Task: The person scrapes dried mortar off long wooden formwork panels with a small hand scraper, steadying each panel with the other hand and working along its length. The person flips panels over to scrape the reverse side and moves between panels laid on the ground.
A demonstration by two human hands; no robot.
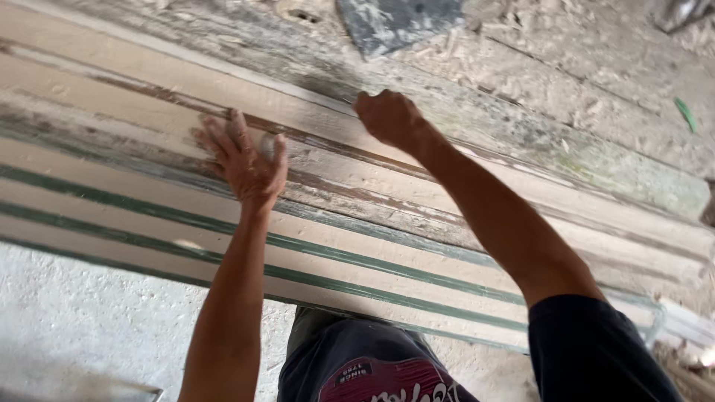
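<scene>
Several long pale wooden planks (134, 186) lie side by side, some with green-painted edges. My left hand (246, 160) rests flat on top of one plank, fingers spread, holding nothing. My right hand (387, 115) is further back, its fingers curled over the far edge of a plank (298, 97) in a loose fist. Whether it grips the plank or only touches it is not clear.
A weathered grey board (536, 141) runs along the far side of the stack. Sawdust and wood shavings (566, 52) cover the ground beyond. A dark flat piece (395, 26) lies at the top. Pale concrete floor (82, 313) shows in front, near my knees.
</scene>
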